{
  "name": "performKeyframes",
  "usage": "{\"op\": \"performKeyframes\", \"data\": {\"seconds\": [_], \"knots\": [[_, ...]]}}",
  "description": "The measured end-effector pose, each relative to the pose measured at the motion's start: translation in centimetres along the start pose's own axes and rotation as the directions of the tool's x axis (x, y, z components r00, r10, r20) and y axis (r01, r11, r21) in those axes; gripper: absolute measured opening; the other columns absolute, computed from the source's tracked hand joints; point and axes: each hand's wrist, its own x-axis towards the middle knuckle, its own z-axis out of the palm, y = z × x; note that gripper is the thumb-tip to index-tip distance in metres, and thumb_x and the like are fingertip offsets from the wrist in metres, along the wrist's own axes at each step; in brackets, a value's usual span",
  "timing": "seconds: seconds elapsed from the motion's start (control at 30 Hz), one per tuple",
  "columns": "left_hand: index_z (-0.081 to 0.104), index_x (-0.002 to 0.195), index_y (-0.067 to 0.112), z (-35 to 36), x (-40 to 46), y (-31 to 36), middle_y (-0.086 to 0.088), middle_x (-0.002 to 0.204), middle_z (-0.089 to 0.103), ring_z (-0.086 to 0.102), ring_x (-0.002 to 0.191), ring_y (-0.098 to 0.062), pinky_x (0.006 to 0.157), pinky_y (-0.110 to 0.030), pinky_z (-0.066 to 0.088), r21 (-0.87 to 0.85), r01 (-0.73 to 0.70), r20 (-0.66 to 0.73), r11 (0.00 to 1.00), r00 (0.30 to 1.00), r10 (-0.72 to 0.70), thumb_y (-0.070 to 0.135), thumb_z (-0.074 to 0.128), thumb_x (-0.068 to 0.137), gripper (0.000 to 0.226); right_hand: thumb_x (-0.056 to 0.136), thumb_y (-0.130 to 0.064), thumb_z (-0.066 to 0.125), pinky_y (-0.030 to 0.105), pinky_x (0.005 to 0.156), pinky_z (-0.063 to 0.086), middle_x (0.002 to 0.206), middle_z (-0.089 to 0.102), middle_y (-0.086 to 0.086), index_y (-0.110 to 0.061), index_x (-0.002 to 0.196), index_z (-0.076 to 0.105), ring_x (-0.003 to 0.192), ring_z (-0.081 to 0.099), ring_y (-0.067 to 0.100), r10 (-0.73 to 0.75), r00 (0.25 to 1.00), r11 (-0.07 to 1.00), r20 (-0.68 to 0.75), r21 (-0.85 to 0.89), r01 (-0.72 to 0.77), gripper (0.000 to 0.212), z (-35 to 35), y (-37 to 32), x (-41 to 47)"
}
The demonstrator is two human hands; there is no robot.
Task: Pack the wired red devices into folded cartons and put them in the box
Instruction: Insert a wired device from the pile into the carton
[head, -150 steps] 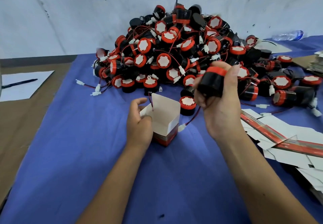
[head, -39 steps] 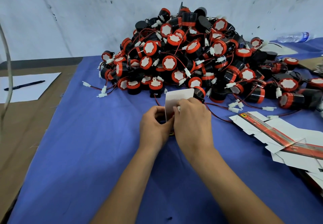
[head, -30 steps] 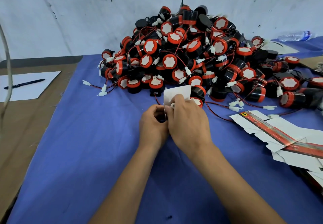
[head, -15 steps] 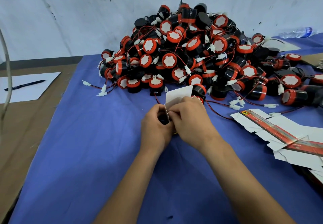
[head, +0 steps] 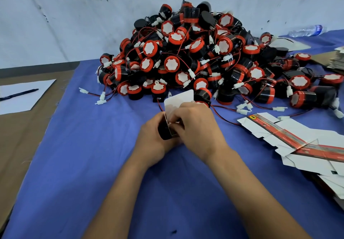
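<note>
A small carton [head: 179,99] stands on the blue cloth, its white top flap upright. My left hand [head: 154,138] grips its left side, where a dark face of the carton shows. My right hand [head: 197,127] covers its right side, fingers pressed at the carton's open top. The device inside is hidden by my hands. Behind it rises a big pile of black-and-red wired devices [head: 201,58] with white plugs. Flat unfolded cartons [head: 290,138] lie to the right.
The blue cloth [head: 93,155] covers the table. At the left lies a white sheet [head: 22,97] with a black pen [head: 18,94] on brown board. A plastic bottle [head: 307,31] lies at the back right, near a stack of flat card [head: 337,60].
Five seconds ago my right hand held a device above the open carton. Now both hands are on the carton, the device out of sight. The hands have barely moved over the last second.
</note>
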Motion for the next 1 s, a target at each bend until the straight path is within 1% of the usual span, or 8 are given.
{"op": "performKeyframes", "data": {"seconds": [0.3, 0.5, 0.57, 0.67, 0.77, 0.83, 0.9, 1.0], "knots": [[0.067, 0.114, 0.031, -0.1, 0.1, -0.2, 0.016, 0.099, 0.075, 0.07, 0.091, -0.001, 0.073, -0.016, 0.053, 0.011, -0.015, 0.026, 1.0, 1.0, 0.014, 0.018, 0.089, 0.074, 0.047, 0.095, -0.005, 0.059, 0.032, 0.08, 0.049, 0.098, 0.061, -0.003, -0.014, 0.095, 0.079, 0.095, 0.054, 0.019, 0.008, 0.991, 1.0, 0.136, -0.011, -0.007, 0.022, 0.0, 0.8, 0.1], [0.066, 0.119, 0.035, -0.9, 0.0, 0.1, 0.017, 0.108, 0.075, 0.071, 0.1, -0.004, 0.083, -0.03, 0.06, -0.025, -0.024, 0.085, 0.999, 0.996, 0.026, 0.047, 0.081, 0.066, 0.056, 0.103, -0.039, 0.054, 0.026, 0.09, 0.033, 0.108, 0.046, -0.008, -0.019, 0.087, 0.078, 0.102, 0.029, 0.01, -0.04, 0.949, 0.996, 0.313, -0.061, 0.062, 0.036, 0.1, 2.2, -0.3], [0.066, 0.123, 0.033, -1.0, 0.0, 0.2, 0.015, 0.111, 0.075, 0.071, 0.103, -0.005, 0.088, -0.035, 0.06, -0.039, -0.026, 0.091, 0.999, 0.995, 0.03, 0.046, 0.08, 0.067, 0.059, 0.103, -0.039, 0.056, 0.026, 0.086, 0.034, 0.105, 0.052, -0.006, -0.017, 0.081, 0.076, 0.1, 0.035, 0.011, -0.076, 0.968, 0.996, 0.238, -0.037, 0.087, 0.037, 0.5, 2.2, -0.5], [0.068, 0.121, 0.03, -1.1, 0.0, 0.1, 0.013, 0.109, 0.076, 0.072, 0.101, -0.007, 0.089, -0.034, 0.06, -0.076, -0.014, 0.089, 0.997, 0.996, 0.02, 0.028, 0.092, 0.075, 0.051, 0.099, -0.03, 0.064, 0.035, 0.076, 0.046, 0.088, 0.063, 0.0, -0.009, 0.074, 0.072, 0.088, 0.053, 0.02, -0.125, 0.987, 0.986, -0.1, 0.094, 0.134, 0.034, 0.6, 2.6, -0.4], [0.066, 0.128, 0.026, -1.3, 0.0, -0.1, 0.013, 0.114, 0.075, 0.071, 0.106, -0.005, 0.094, -0.033, 0.058, -0.083, 0.002, 0.099, 0.997, 0.995, 0.006, 0.018, 0.092, 0.076, 0.059, 0.098, -0.022, 0.066, 0.03, 0.078, 0.045, 0.09, 0.064, 0.001, -0.007, 0.082, 0.071, 0.089, 0.053, 0.022, -0.142, 0.9, 0.974, -0.413, 0.102, 0.201, 0.022, 0.3, 3.0, -0.2], [0.064, 0.134, 0.026, -1.4, -0.1, 0.0, 0.012, 0.119, 0.074, 0.069, 0.11, -0.005, 0.099, -0.036, 0.057, -0.056, 0.008, 0.102, 0.998, 0.995, -0.003, 0.016, 0.092, 0.077, 0.064, 0.098, -0.021, 0.064, 0.023, 0.081, 0.041, 0.094, 0.063, -0.001, -0.011, 0.092, 0.071, 0.091, 0.052, 0.017, -0.032, 0.822, 0.988, -0.568, 0.105, 0.111, 0.014, 0.5, 3.3, -0.2], [0.062, 0.136, 0.029, -1.7, -0.1, 0.0, 0.013, 0.122, 0.07, 0.065, 0.109, -0.008, 0.096, -0.035, 0.055, 0.003, 0.009, 0.071, 1.0, 0.997, -0.009, 0.021, 0.092, 0.077, 0.066, 0.102, -0.028, 0.055, 0.022, 0.077, 0.04, 0.093, 0.06, -0.004, -0.019, 0.096, 0.068, 0.087, 0.053, 0.009, 0.272, 0.76, 0.948, -0.59, 0.3, -0.106, 0.017, 1.0, 4.1, -0.1], [0.065, 0.136, 0.032, -2.4, 0.0, -0.2, 0.013, 0.119, 0.069, 0.055, 0.084, -0.011, 0.071, -0.028, 0.049, -0.213, 0.1, 0.05, 0.972, 0.995, -0.092, 0.033, 0.085, 0.081, 0.058, 0.103, -0.033, 0.048, 0.031, 0.068, 0.044, 0.086, 0.066, -0.007, -0.026, 0.095, 0.069, 0.078, 0.057, 0.013, 0.602, 0.779, 0.619, -0.172, 0.717, -0.32, 0.023, 1.8, 5.3, 0.1]]}}
